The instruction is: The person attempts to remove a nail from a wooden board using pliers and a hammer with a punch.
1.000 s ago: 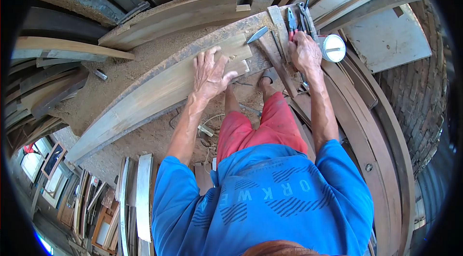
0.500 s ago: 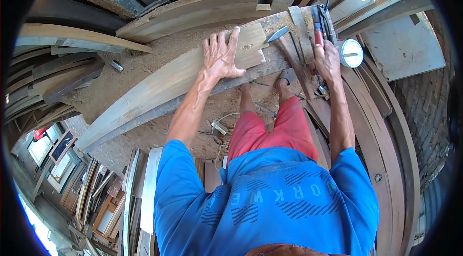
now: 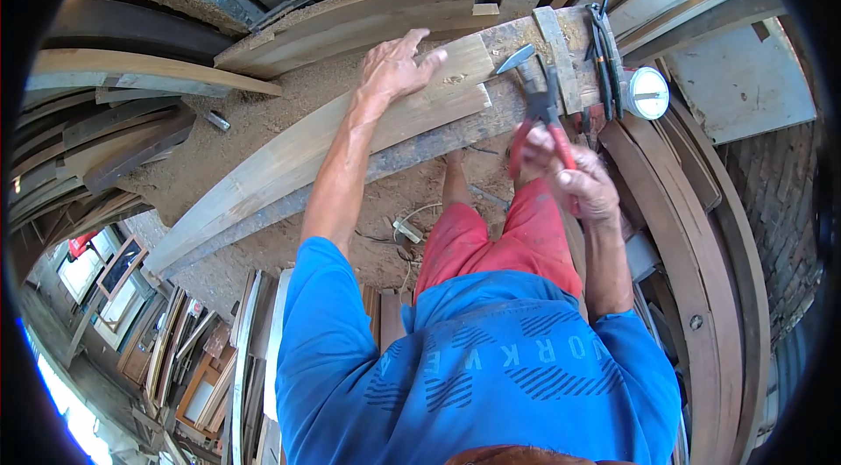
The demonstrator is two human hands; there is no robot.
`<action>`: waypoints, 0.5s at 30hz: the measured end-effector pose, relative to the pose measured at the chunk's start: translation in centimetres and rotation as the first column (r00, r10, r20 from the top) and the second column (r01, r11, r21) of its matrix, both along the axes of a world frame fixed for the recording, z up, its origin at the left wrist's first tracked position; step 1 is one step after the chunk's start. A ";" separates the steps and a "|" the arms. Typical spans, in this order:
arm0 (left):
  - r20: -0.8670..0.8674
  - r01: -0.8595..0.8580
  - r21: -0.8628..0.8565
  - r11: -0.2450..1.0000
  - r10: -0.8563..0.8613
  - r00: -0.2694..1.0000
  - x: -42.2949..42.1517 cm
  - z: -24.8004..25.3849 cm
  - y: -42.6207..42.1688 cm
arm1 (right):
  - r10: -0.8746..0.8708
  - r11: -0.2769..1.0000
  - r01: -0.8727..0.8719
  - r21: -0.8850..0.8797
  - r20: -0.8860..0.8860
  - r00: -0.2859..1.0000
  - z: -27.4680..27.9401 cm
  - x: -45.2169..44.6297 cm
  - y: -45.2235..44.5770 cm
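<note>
My right hand (image 3: 589,183) is closed around the red handles of a pair of pliers (image 3: 544,113), held over the right end of the workbench with its dark jaws pointing away from me. My left hand (image 3: 396,69) rests at the far edge of a long curved wooden board (image 3: 302,145), fingers apart and holding nothing. The board lies on the workbench (image 3: 350,169), and its right end is notched. A pointed bluish metal head (image 3: 515,59), like a hammer's, shows just past that end, partly behind the pliers.
More dark pincers (image 3: 603,62) lie at the bench's right end beside a white-lidded can (image 3: 648,93). Another curved board (image 3: 377,20) stands along the far side amid sawdust. Large curved timbers (image 3: 679,241) lean at my right, and stacked wood (image 3: 210,377) fills the lower left.
My right hand has lifted the pliers from the bench's right end and brought them left and nearer to me. My left hand has slid toward the board's far edge.
</note>
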State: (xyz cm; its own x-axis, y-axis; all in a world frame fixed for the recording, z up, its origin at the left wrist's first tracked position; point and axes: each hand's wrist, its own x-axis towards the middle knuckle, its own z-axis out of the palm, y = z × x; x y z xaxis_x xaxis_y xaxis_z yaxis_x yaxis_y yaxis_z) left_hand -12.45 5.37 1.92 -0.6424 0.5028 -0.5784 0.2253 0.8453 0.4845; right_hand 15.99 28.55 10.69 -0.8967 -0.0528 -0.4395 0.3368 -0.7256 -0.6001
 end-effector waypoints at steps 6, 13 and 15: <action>-0.113 0.442 -0.204 0.874 -0.469 0.876 3.1 3.2 -2.2 | 0.106 0.966 -0.064 -0.252 0.156 0.982 -3.9 1.6 -5.1; -0.087 0.437 -0.217 0.873 -0.463 0.882 0.9 3.5 -1.1 | 0.089 0.963 -0.042 -0.268 0.166 0.982 -3.4 -0.3 -6.9; -0.078 0.455 -0.207 0.866 -0.478 0.875 -0.1 3.7 -1.1 | 0.093 0.962 -0.049 -0.269 0.153 0.984 -3.5 -0.8 -6.8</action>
